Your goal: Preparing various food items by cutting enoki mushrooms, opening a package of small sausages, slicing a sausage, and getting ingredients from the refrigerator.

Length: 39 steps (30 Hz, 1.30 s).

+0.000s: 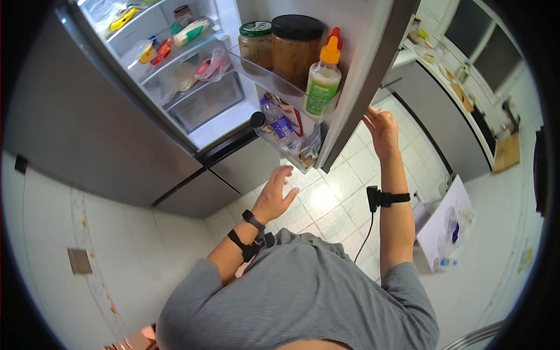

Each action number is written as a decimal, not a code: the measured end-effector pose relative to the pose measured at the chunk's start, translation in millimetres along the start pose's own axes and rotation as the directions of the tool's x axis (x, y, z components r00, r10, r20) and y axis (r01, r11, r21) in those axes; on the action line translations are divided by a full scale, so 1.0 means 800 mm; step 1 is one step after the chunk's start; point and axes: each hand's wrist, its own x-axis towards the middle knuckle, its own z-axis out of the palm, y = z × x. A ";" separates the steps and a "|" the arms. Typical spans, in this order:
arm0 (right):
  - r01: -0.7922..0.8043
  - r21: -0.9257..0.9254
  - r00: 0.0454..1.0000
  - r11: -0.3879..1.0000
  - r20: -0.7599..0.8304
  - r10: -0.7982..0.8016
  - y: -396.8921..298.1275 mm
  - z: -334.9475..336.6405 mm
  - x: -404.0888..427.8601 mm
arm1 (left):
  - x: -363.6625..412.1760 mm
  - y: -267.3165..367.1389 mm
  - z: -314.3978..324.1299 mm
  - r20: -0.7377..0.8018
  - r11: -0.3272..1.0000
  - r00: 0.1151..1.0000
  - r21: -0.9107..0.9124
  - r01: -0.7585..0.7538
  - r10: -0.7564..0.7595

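Observation:
A refrigerator stands open before me, its door (359,87) swung out to the right. My right hand (382,124) is at the door's outer edge, fingers bent towards it; whether they touch it I cannot tell. My left hand (274,194) hangs below the door's lower corner, fingers apart, holding nothing. The upper door shelf holds a green-lidded glass jar (255,46), a big black-lidded jar (296,48) and a squeeze bottle with an orange cap (323,83). On the lower door shelf lie a plastic bottle with a purple label (280,122), a black-capped jar (259,120) and packets.
Inside the refrigerator are bagged food (214,65) and a clear drawer (208,103). Right of the door runs a kitchen counter with a wooden board (507,153). A white table (431,245) with plastic bags stands at the lower right. A tiled wall is on the left.

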 end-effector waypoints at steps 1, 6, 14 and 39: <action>-0.003 -0.055 1.000 0.998 0.019 0.005 0.002 0.001 0.001 | 0.009 0.016 0.003 -0.103 0.998 0.994 -0.063 0.013 -0.019; 0.001 -0.151 1.000 0.988 -0.002 -0.002 -0.007 0.016 -0.014 | 0.102 0.073 -0.039 -0.540 0.984 0.837 -0.085 -0.157 0.087; 0.108 -0.250 0.993 0.962 0.070 -0.094 0.001 0.002 -0.042 | 0.271 0.131 -0.150 -0.550 0.950 0.779 0.107 -0.294 0.303; 0.014 -0.026 0.998 1.000 -0.059 -0.015 0.030 -0.007 -0.029 | 0.305 0.168 -0.182 -0.738 0.876 0.576 0.041 -0.481 0.351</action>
